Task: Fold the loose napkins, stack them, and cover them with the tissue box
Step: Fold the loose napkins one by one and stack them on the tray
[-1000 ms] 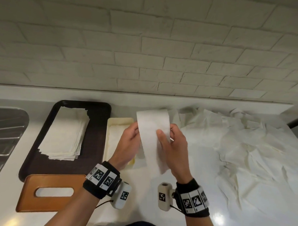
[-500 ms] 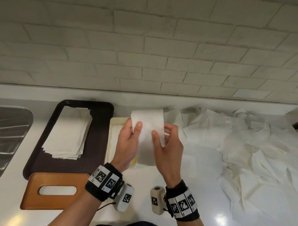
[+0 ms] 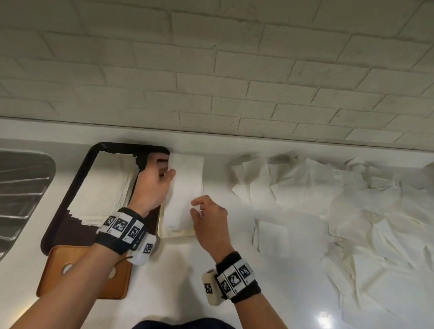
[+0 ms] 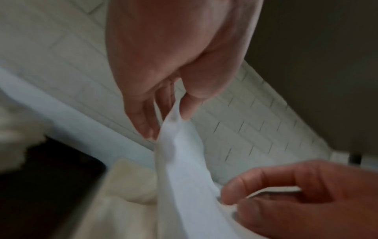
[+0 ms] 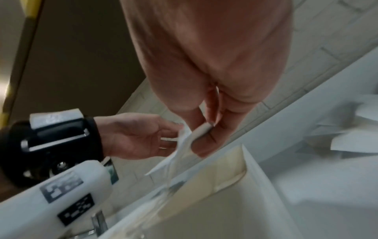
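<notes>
A folded white napkin (image 3: pixel 185 190) hangs low over the cream tray (image 3: pixel 175 234), stretched between both hands. My left hand (image 3: pixel 170 172) pinches its far left edge; the left wrist view shows thumb and fingers closed on the paper (image 4: pixel 174 118). My right hand (image 3: pixel 195 207) pinches its near right edge, as the right wrist view confirms (image 5: pixel 201 131). A stack of folded napkins (image 3: pixel 106 188) lies on the dark tray (image 3: pixel 65 214). The brown tissue box cover (image 3: pixel 84 274) lies at the front left, partly under my left forearm. Loose napkins (image 3: pixel 360 208) are heaped at the right.
A metal sink (image 3: pixel 15 196) with a ribbed drainer is at the far left. A white brick wall (image 3: pixel 232 65) rises right behind the counter. Bare white counter (image 3: pixel 178 276) shows in front of the trays.
Both hands have carried the napkin forward and down, from held upright in the air to low over the cream tray. It is now folded shorter.
</notes>
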